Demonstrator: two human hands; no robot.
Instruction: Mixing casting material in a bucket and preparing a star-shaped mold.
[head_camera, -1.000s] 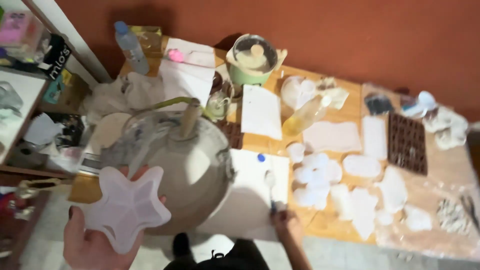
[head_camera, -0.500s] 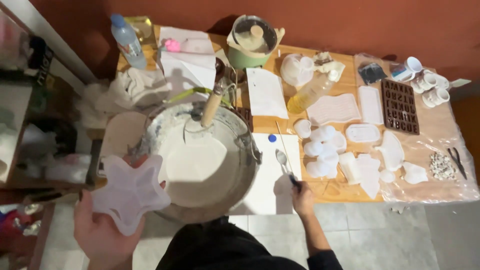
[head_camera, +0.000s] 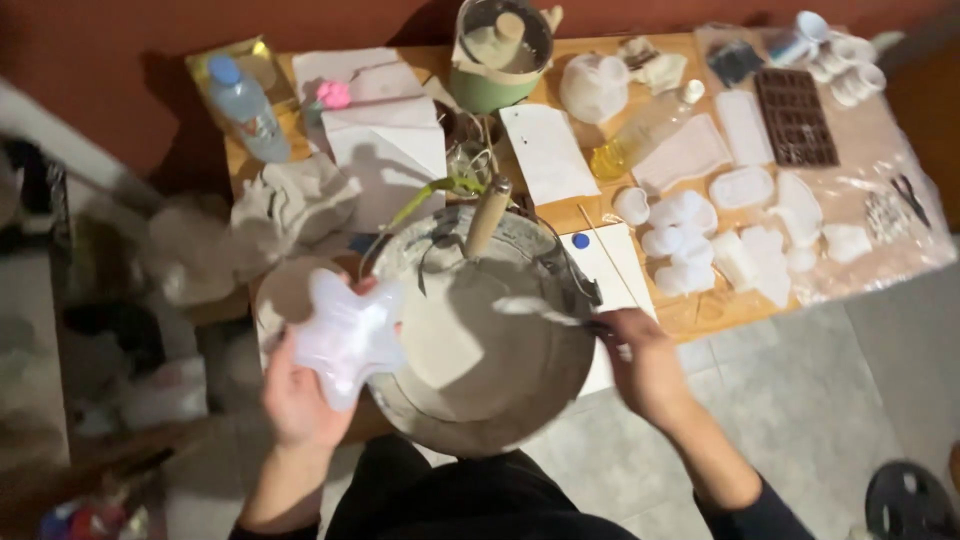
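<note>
The left hand (head_camera: 300, 400) has its grip clenched on a white, star-shaped flexible mould (head_camera: 348, 335), held at the near-left rim of a large round metal basin (head_camera: 520, 410) that carries pale grey wet mix. The right hand (head_camera: 645, 365) is closed on the handle of a metal spoon (head_camera: 540, 310), whose bowl reaches in over the mix. A wooden-handled tool (head_camera: 487, 217) stands tilted in the far side of the basin.

Beyond the basin, the wooden table (head_camera: 700, 310) bears white sheets of paper (head_camera: 385, 150), a clear plastic water bottle with a blue cap (head_camera: 245, 105), a green round pot (head_camera: 497, 60), a bottle of yellow liquid (head_camera: 645, 130), a brown gridded mould (head_camera: 796, 117) and a cluster of white moulds (head_camera: 690, 245).

Judgement: the step in hand appears to be spooning mix into the mould. To do it well, the mould should be kept level and over the basin so drips fall back in; it looks soft, so support from beneath would prevent sagging. Modest spoonfuls, worked into each arm of the star, should limit voids.
</note>
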